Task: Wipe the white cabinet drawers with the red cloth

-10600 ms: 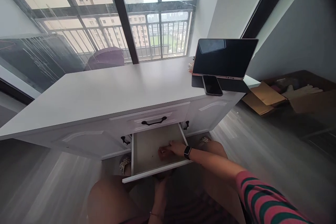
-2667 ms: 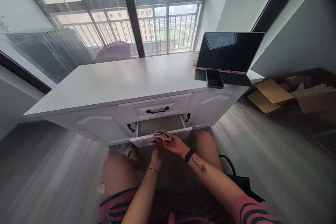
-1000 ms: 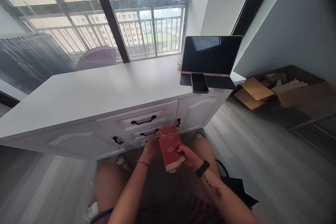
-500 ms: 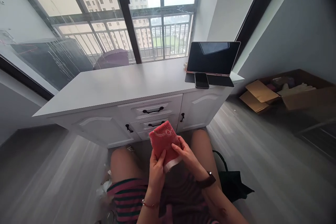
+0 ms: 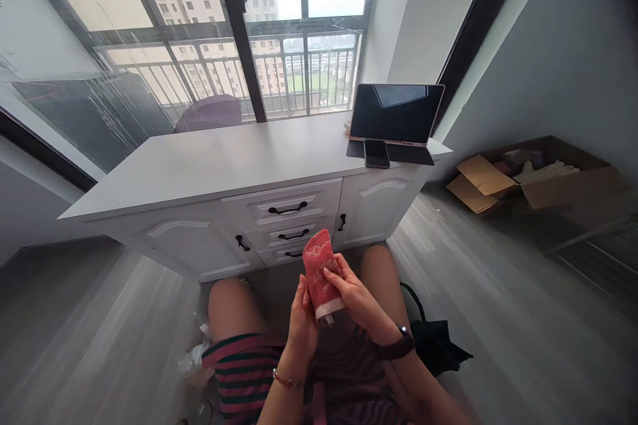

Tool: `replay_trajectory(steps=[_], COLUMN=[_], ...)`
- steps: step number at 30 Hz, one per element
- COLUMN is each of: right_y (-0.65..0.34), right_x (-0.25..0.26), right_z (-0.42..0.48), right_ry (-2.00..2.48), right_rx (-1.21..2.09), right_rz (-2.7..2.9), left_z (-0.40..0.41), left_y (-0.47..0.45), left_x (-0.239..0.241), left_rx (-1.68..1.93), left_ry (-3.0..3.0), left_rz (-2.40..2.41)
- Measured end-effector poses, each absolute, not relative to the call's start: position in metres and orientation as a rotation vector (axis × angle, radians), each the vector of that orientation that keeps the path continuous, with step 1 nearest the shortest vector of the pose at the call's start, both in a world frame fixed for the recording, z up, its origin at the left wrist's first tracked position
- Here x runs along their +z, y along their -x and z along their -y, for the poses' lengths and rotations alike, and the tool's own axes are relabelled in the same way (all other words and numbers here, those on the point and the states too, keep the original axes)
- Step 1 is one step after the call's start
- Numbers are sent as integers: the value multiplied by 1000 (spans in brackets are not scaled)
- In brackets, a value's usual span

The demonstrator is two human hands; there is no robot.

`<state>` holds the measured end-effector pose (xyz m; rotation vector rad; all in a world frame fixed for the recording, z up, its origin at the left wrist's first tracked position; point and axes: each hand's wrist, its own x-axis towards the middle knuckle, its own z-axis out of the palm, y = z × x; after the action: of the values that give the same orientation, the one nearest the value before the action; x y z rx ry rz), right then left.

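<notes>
Both hands hold a folded red cloth (image 5: 321, 271) up in front of the white bench (image 5: 219, 163), above the person's lap. The left hand (image 5: 303, 322) has its grip closed on the cloth's lower left side. The right hand (image 5: 355, 295) has its grip closed on the right side, with fingers across the front. All the bench drawers (image 5: 284, 209) are shut. A tablet (image 5: 396, 113) and a phone (image 5: 376, 153) sit on the bench's far right end. A cardboard box (image 5: 538, 179) lies on the floor to the right.
</notes>
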<state>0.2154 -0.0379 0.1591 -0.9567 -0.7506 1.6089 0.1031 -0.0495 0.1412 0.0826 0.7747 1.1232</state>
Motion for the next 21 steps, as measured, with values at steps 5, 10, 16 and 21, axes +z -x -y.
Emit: replay_trajectory(steps=[5, 10, 16, 21], right_y=[-206, -202, -211, -217], right_x=[156, 140, 116, 111], right_z=[36, 31, 22, 19], right_ry=[874, 978, 1284, 1438], right_rx=[1770, 1709, 1402, 1169], right_rz=[621, 713, 989, 899], left_z=[48, 44, 42, 39], left_y=[-90, -88, -96, -96], left_x=[139, 130, 133, 133], left_rx=[1082, 1177, 1162, 1238], left_ry=[34, 95, 33, -39], left_rz=[-671, -782, -931, -987])
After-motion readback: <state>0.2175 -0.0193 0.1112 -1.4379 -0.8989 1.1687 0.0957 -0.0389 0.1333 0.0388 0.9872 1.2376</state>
